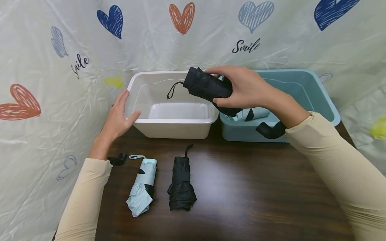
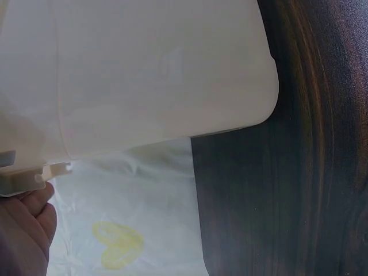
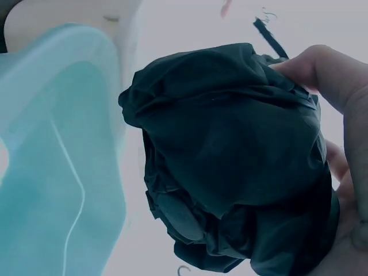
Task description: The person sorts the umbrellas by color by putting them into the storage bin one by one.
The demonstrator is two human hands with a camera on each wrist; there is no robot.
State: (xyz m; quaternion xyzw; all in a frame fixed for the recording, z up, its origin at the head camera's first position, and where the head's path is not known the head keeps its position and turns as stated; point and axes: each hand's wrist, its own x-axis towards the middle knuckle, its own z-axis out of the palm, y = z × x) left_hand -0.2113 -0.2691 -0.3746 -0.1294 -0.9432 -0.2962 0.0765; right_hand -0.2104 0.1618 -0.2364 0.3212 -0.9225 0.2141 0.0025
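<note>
My right hand (image 1: 241, 85) grips a folded black umbrella (image 1: 205, 85) between thumb and fingers, above the gap between two bins. Its wrist strap dangles over the white bin (image 1: 175, 130). In the right wrist view, the bunched fabric of the black umbrella (image 3: 230, 138) fills the middle, partly hiding the hand. At the white bin's left rim rests my left hand (image 1: 117, 117), thumb near the front corner and fingers along the side. A light blue folded umbrella (image 1: 260, 113) lies inside the blue bin (image 1: 327, 100), partly covered by the right hand and held umbrella.
On the dark wooden table (image 1: 241, 187) lie a light blue folded umbrella (image 1: 143, 187) and, to its right, another black folded umbrella (image 1: 181, 184). Behind the bins hangs a white sheet (image 1: 211, 40) printed with hearts.
</note>
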